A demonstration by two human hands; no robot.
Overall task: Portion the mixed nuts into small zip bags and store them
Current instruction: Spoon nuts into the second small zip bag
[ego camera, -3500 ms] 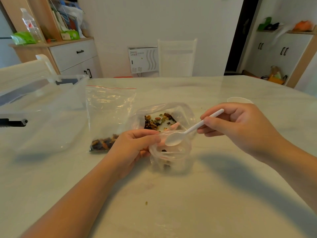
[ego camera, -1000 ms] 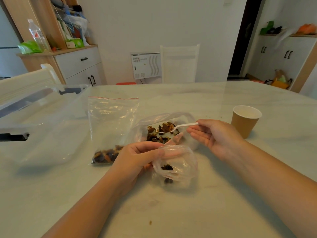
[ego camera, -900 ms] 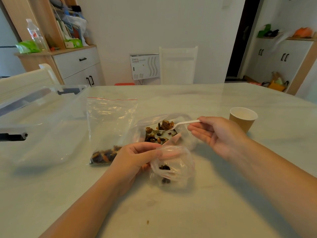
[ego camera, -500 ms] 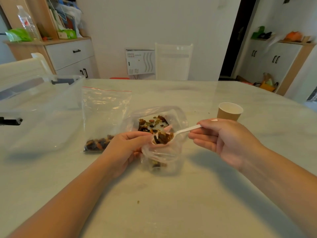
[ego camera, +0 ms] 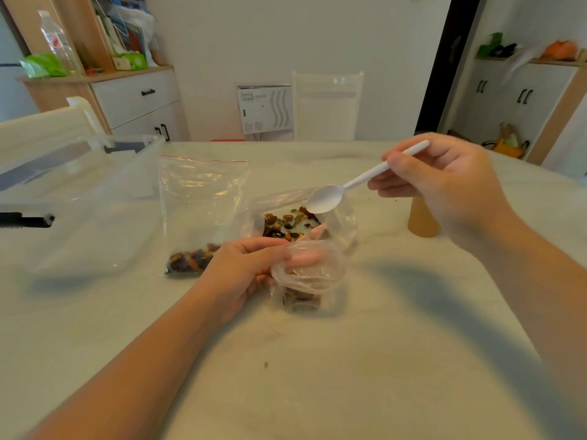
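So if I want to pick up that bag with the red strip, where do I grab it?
Pinch the zip bag at its red-striped top edge, coming from the far side. It lies flat on the table, its nuts bunched at the near end, so lifting the top should keep them in the bottom.

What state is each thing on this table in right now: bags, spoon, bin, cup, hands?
Small zip bag: mouth held open, few nuts inside.
Plastic spoon: empty, raised.
Source bag: open, nuts inside.
Red-zip bag: lying flat, nuts at bottom.
Storage bin: lidless.
Paper cup: upright.
Left hand: gripping bag.
Right hand: pinching spoon.
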